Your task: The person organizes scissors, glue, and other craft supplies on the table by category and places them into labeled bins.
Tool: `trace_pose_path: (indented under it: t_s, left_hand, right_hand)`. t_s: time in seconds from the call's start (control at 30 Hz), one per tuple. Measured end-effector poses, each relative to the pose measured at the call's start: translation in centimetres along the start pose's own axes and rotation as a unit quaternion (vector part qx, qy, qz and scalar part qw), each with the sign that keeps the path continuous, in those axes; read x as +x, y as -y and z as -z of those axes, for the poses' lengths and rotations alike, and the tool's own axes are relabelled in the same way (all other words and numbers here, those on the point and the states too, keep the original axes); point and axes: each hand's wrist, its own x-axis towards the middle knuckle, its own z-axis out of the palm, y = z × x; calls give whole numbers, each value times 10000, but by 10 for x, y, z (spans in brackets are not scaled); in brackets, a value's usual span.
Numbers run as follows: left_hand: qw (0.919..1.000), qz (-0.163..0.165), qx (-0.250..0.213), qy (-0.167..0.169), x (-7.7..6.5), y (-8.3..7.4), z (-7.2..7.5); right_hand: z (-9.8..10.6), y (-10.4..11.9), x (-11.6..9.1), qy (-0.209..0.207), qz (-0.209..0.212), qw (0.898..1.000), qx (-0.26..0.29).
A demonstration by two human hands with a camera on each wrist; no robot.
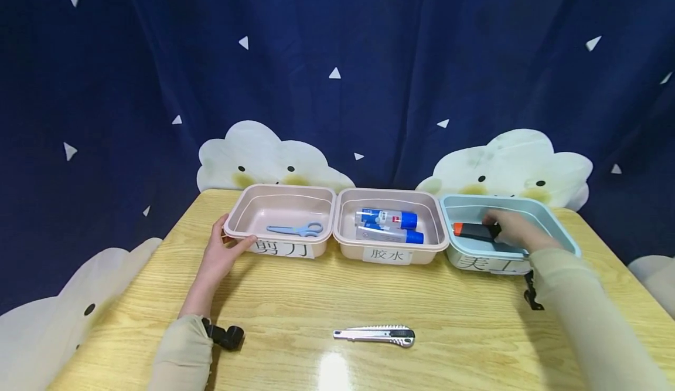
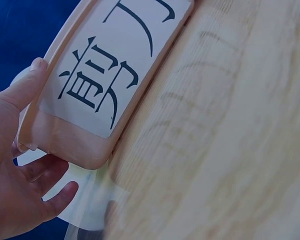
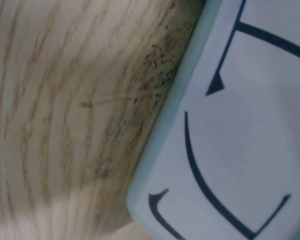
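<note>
My left hand (image 1: 220, 251) grips the left front corner of a pink bin (image 1: 282, 190), its thumb (image 2: 32, 82) on the rim and the other fingers by the side. Blue scissors (image 1: 295, 228) lie in that bin. Over at the right, my right hand (image 1: 514, 230) reaches into a light blue bin (image 1: 559, 233). Its fingers hold one end of a black-and-orange utility knife (image 1: 474, 231); the grip is partly hidden. The right wrist view shows only the blue bin's labelled front (image 3: 250, 135) and the table. A silver snap-off knife (image 1: 369, 335) lies near the table's front.
Between the two bins stands another pink bin (image 1: 390, 193) with blue-capped glue bottles (image 1: 387, 219) in it. All three bins sit in a row on the wooden table (image 1: 285, 297), with paper labels (image 1: 389, 255) on their fronts. Behind hangs a dark blue curtain (image 1: 295, 98).
</note>
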Motion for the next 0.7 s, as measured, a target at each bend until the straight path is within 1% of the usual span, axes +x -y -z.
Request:
trace_pose_path:
  t_s: [0.1, 0.2, 0.4, 0.47, 0.57, 0.7]
  left_hand:
    - [10000, 3, 24, 14, 0, 0, 0]
    - [10000, -9, 1, -6, 1, -1, 0]
    - [9998, -130, -118, -62, 1, -3, -1]
    - [9999, -109, -122, -33, 0, -3, -1]
    - [9999, -72, -128, -4, -1, -2, -1]
    - [9999, -65, -147, 7, -1, 0, -1]
  right_hand:
    - [1, 3, 1, 89, -177, 9998, -43]
    - [6, 7, -2, 58, -113, 9998, -134]
    - [21, 19, -19, -305, 270, 9991, -144]
    - [23, 24, -26, -401, 328, 9986, -129]
    - [23, 30, -35, -659, 479, 9965, -183]
    - [23, 41, -45, -1038, 780, 9909, -365]
